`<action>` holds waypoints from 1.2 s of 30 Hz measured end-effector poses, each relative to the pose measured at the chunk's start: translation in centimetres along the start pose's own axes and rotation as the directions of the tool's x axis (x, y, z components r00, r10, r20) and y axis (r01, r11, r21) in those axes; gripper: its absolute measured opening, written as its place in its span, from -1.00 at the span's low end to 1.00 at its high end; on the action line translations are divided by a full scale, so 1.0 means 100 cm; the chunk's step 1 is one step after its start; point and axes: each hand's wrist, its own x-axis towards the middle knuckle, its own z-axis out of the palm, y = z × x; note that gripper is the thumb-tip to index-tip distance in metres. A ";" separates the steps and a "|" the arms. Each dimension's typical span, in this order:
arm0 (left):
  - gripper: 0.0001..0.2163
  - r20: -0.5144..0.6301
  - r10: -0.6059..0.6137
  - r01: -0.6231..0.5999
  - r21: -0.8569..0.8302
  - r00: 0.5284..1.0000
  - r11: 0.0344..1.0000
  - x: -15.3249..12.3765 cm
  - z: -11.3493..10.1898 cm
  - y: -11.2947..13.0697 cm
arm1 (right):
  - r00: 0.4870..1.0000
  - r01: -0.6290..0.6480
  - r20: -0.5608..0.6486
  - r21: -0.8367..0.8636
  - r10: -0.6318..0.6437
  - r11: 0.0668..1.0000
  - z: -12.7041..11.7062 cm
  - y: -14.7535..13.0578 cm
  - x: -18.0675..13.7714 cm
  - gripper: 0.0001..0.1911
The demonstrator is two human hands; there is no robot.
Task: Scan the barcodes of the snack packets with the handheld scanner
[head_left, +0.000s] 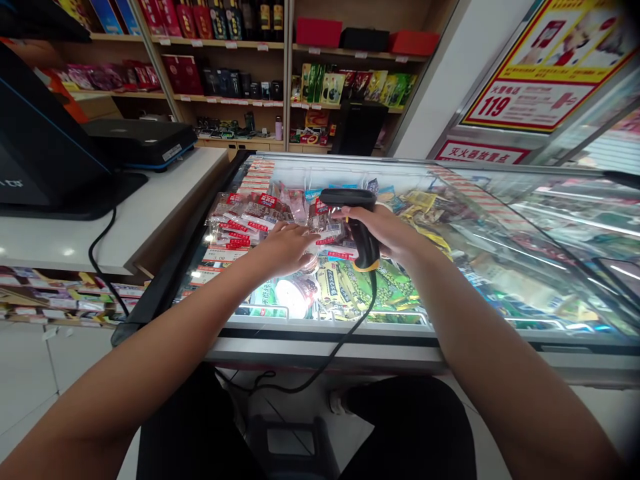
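Observation:
My right hand point(387, 230) is closed round the grip of a black barcode scanner point(355, 220) with a yellow band; its head points left and its cable point(330, 353) hangs down toward my lap. My left hand point(285, 247) rests fingers-forward on clear packets with red labels point(245, 220) lying on the glass lid of a chest freezer point(500, 253). The fingers look flat on a packet, touching it rather than lifting it. Green and yellow packages point(370, 287) show under the glass below both hands.
A white counter point(100, 227) at left carries a black monitor point(35, 153) and a flat black device point(140, 140). Shelves of boxed goods point(240, 73) stand behind. A red and yellow poster point(545, 67) hangs at right. My dark-clothed legs are below.

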 end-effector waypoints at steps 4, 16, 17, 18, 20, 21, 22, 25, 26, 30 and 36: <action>-0.43 0.015 -0.002 0.004 -0.113 1.000 0.994 0.000 0.000 -0.007 | 0.997 -0.015 0.074 0.100 0.008 0.995 0.002 0.003 0.003 -0.61; -0.44 -0.015 0.016 -0.021 -0.339 1.000 0.940 0.001 -0.001 -0.010 | 0.964 -0.266 0.125 0.379 0.236 0.886 0.010 0.001 0.005 -0.74; -0.44 -0.041 0.014 -0.028 -0.389 0.999 0.921 0.001 -0.001 -0.009 | 0.966 -0.257 0.111 0.372 0.232 0.892 0.012 0.001 0.004 -0.74; -0.45 -0.078 -0.001 -0.034 -0.448 0.997 0.894 0.002 -0.001 -0.009 | 0.972 -0.237 0.092 0.360 0.218 0.902 0.012 0.000 0.004 -0.75; -0.45 -0.168 -0.112 -0.013 -0.604 0.979 0.797 0.006 0.000 -0.007 | 0.986 -0.168 0.043 0.341 0.163 0.925 0.013 -0.001 0.001 -0.75; -0.43 -0.206 -0.212 0.007 -0.701 0.955 0.713 0.008 0.000 -0.006 | 0.992 -0.126 0.028 0.339 0.124 0.932 0.012 -0.003 -0.001 -0.76; -0.41 -0.231 -0.331 0.016 -0.799 0.915 0.602 0.011 0.001 -0.005 | 0.997 -0.082 0.021 0.341 0.079 0.936 0.012 -0.005 -0.003 -0.76; -0.38 -0.162 -0.596 -0.081 -0.984 0.787 0.161 0.018 0.001 -0.005 | 0.994 0.027 0.088 0.390 -0.066 0.920 0.012 -0.009 -0.011 -0.72; -0.45 -0.116 -0.613 -0.130 -0.991 0.782 0.022 0.020 0.000 -0.006 | 0.986 0.043 0.131 0.414 -0.106 0.909 0.013 -0.010 -0.013 -0.69; -0.77 -0.053 -0.611 -0.217 -0.956 0.790 -0.198 0.021 -0.008 -0.015 | 0.948 0.021 0.281 0.409 -0.148 0.912 0.014 -0.006 -0.016 -0.62; -0.79 -0.198 -0.742 -0.281 -0.960 0.640 0.014 0.015 -0.024 -0.046 | 0.942 0.051 0.312 0.221 -0.120 0.974 0.008 -0.002 -0.013 -0.79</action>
